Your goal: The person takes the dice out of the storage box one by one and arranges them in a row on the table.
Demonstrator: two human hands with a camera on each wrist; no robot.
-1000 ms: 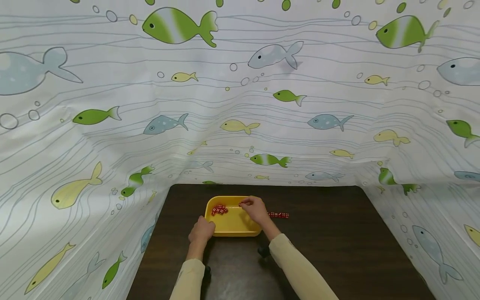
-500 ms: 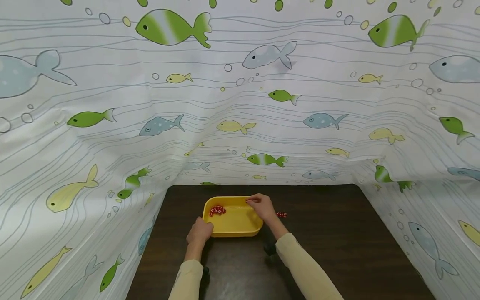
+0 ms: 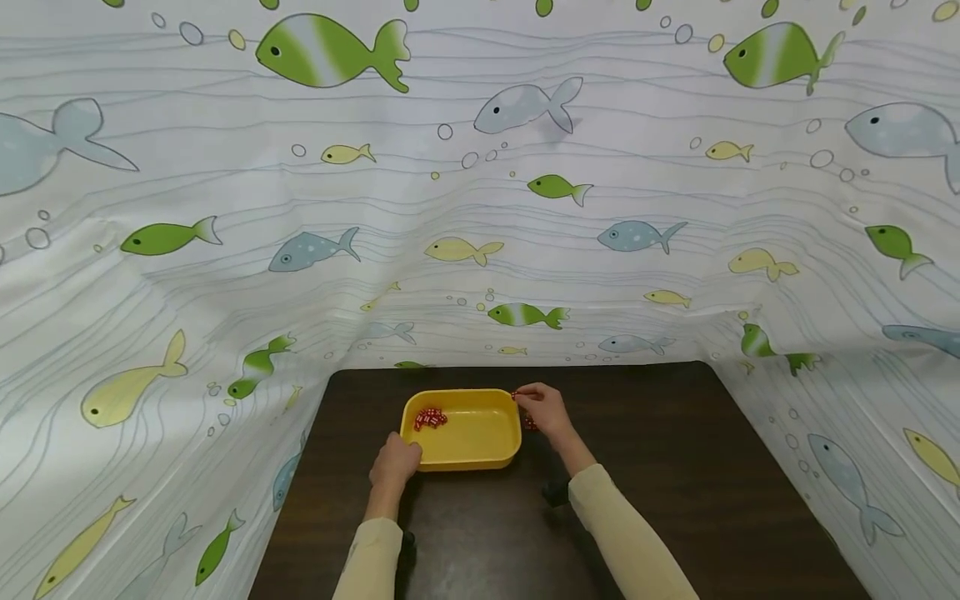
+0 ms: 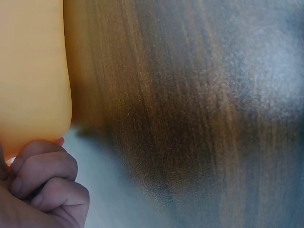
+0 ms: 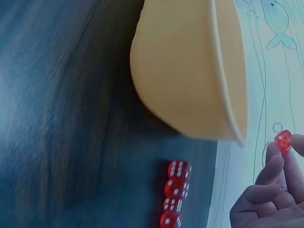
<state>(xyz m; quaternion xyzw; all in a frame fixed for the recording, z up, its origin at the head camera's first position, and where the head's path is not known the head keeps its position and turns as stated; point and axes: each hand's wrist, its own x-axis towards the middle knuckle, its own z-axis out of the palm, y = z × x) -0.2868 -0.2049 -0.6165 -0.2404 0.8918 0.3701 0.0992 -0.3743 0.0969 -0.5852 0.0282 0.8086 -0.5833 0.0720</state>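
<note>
A yellow tray (image 3: 476, 446) sits on the dark table, with a heap of red dice (image 3: 430, 417) in its left part. My left hand (image 3: 395, 458) grips the tray's front left corner; in the left wrist view its fingers curl against the tray wall (image 4: 33, 71). Between thumb and fingertips, my right hand (image 3: 546, 410) pinches one red die (image 5: 283, 139) with white dots, close to the tray's back right rim. Several more dice (image 5: 175, 192) stand in a row on the table right of the tray, mostly covered by the right hand in the head view.
The dark wood table (image 3: 675, 467) extends to both sides and in front of the tray. A white fish-patterned sheet (image 3: 450, 200) hangs behind the table and along its sides.
Holding the die, my right hand has moved right, from above the tray's inside to its right rim, covering more of the dice row. My left hand keeps its grip on the corner.
</note>
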